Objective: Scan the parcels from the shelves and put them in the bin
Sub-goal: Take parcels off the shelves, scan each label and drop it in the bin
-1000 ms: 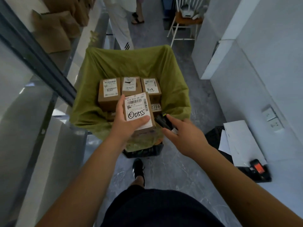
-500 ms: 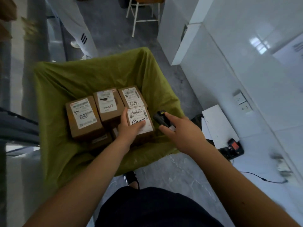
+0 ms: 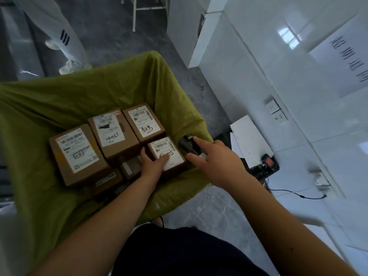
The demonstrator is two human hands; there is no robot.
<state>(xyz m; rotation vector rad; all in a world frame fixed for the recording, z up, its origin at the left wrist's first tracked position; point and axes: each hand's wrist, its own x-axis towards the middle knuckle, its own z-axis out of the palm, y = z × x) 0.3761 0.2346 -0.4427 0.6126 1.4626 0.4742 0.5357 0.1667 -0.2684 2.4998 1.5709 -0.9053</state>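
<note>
Parcel (image 3: 166, 154) lowered; hands (image 3: 154, 166) hide label.

**Brown, white and olive**

The parcels (image 3: 115, 134) are brown cardboard with white labels printed and scribbled in black. The bin (image 3: 59, 100) wears an olive-green liner. The scanner (image 3: 187, 143) is black with a yellow button. White trousers (image 3: 59, 30) carry three black stripes. The floor (image 3: 211, 212) is grey marbled.

Both bare forearms are extended forward. The left hand (image 3: 154, 166) is curled in a grip (thumb on top); the right hand (image 3: 217, 162) is wrapped round something, forefinger outstretched.
</note>
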